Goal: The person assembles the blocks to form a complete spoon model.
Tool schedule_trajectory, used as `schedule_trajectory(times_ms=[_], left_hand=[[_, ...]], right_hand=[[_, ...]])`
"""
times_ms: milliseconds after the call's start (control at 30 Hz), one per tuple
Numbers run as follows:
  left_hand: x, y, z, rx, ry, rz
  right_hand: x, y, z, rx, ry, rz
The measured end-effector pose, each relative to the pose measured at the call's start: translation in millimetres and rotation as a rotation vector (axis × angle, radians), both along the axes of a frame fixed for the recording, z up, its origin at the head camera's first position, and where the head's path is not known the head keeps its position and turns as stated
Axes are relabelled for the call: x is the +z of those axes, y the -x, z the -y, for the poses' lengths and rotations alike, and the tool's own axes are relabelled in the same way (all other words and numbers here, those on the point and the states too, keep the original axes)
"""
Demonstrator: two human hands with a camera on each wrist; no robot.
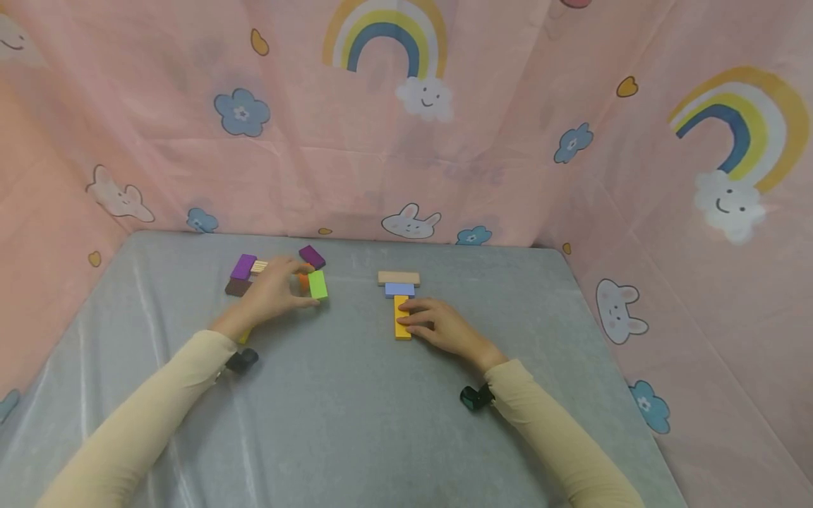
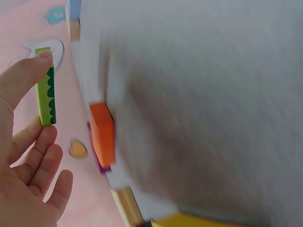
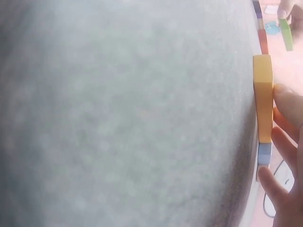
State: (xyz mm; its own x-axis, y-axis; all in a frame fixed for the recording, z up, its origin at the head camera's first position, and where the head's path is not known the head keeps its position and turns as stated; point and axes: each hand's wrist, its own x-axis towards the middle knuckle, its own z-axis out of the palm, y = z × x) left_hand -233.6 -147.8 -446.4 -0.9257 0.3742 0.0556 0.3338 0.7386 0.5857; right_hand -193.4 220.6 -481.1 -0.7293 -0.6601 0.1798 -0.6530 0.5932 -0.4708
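Observation:
A light green block (image 1: 317, 285) is pinched between the thumb and fingertips of my left hand (image 1: 269, 291). The left wrist view shows that green block (image 2: 46, 94) held upright off the table, with a dark green scalloped edge. My right hand (image 1: 447, 328) rests its fingertips on a long yellow-orange block (image 1: 401, 329) lying flat. At the far end of that block lies a light blue block (image 1: 399, 290), and behind it a beige block (image 1: 398, 278). In the right wrist view the fingers touch the upper face of the yellow-orange block (image 3: 263, 104).
Around my left hand lie a purple block (image 1: 243, 267), a dark brown block (image 1: 238, 287), a striped block (image 1: 258, 267), an orange block (image 2: 102, 135) and a dark purple block (image 1: 312, 257). A yellow piece (image 1: 244, 336) is partly hidden beneath the left wrist. A printed pink curtain (image 1: 305, 183) borders the grey table (image 1: 356, 423).

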Motion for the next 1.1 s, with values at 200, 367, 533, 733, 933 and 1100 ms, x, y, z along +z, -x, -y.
schedule_trajectory(times_ms=[200, 367, 533, 733, 933, 1100], left_hand=[[4.2, -11.4, -23.3, -0.051, 0.003, -0.014], [0.7, -22.1, -40.6, -0.120, 0.000, -0.042], [-7.6, -31.1, -56.3, -0.181, 0.006, -0.055], [-13.0, -41.6, -71.8, -0.246, 0.023, -0.080], [-16.9, -52.4, -83.6, -0.297, 0.039, -0.100], [-18.9, -59.3, -88.3, -0.314, 0.033, -0.081]], right_hand=[[-1.0, 0.7, 0.5, 0.005, 0.008, -0.013], [-1.1, 0.9, 0.6, 0.000, 0.006, -0.014], [-1.2, 0.9, 0.3, -0.008, -0.001, -0.006], [-2.0, 1.4, 0.2, -0.017, -0.006, 0.007], [-2.1, 1.7, 1.1, -0.039, 0.020, 0.052], [-1.5, 2.0, 2.3, -0.082, 0.042, 0.127]])
